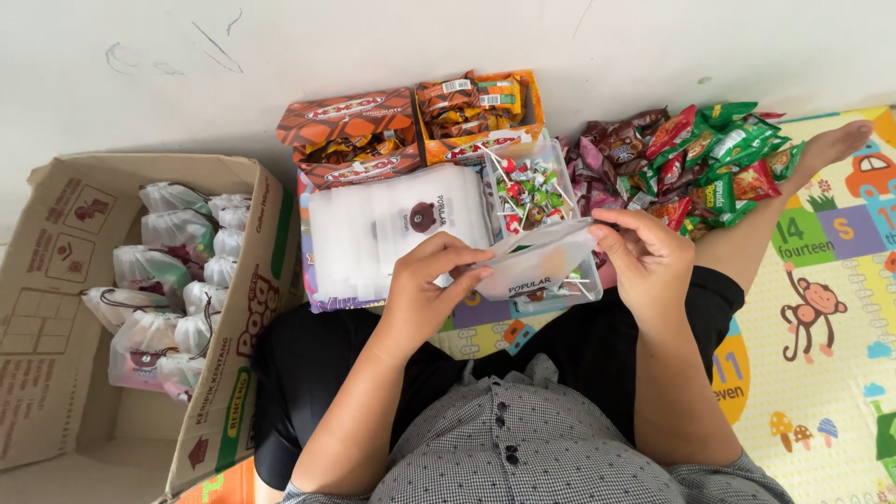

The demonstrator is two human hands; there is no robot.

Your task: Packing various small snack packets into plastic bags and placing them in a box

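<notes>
At the far left, a cardboard box (pixel 56 308) lies open on the floor. It contains filled white drawstring pouches (pixel 173 280), packed close together.

The left hand (pixel 425 289) sits right of the box, in front of the person's lap. Its grip is clenched on the left edge of a translucent white pouch (pixel 537 266), thumb on top and fingers below. The right hand (pixel 649 261) grasps the opposite, right edge in the same manner. The pouch is therefore held between both hands, clear of the floor. Its long axis runs left to right, tilted slightly upward toward the right hand. Neither hand is nearer; each is in contact with one end.

Directly behind the left hand lies a stack of empty white pouches (pixel 373 233), fanned flat. Behind the held pouch, and partly hidden by it, stands a clear plastic tub of lollipops (pixel 527 191). Two open cartons of chocolate wafers (pixel 355 135) stand behind the stack.

Right of the tub lies a loose heap of snack packets (pixel 709 159), brown, red and green. It is nearer the right hand than the left. A printed play mat (pixel 821 308) covers the floor at the far right.
</notes>
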